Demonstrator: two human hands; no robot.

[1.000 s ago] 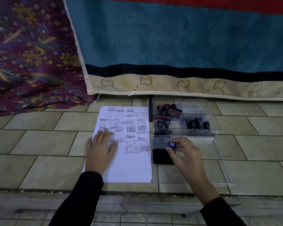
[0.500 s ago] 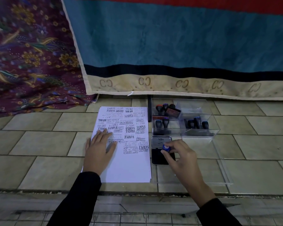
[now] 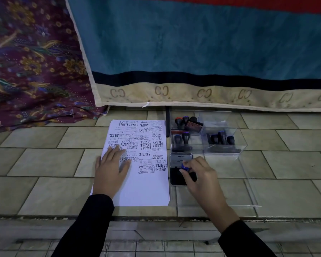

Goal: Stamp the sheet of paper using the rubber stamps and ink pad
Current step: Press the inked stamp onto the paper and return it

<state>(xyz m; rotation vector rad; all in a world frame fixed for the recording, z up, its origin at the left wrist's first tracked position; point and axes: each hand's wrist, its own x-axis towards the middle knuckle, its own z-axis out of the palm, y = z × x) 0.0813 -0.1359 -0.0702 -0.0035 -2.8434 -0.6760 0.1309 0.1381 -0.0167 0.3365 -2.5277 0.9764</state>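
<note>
The left hand (image 3: 110,170) lies flat, fingers straight, on the paper (image 3: 146,186). The right hand (image 3: 198,175) pinches a blue stamp (image 3: 184,166) over the ink pad (image 3: 175,178), just right of the paper on the tiled ledge (image 3: 44,164).

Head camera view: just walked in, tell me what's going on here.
A person is stamping paper on a tiled surface. The left hand lies flat on the white sheet of paper, its far half crowded with black prints, its near part blank. The right hand pinches a small blue-topped rubber stamp at the open black ink pad beside the sheet, apparently inking it. More dark-handled stamps stand in the clear plastic box behind.
</note>
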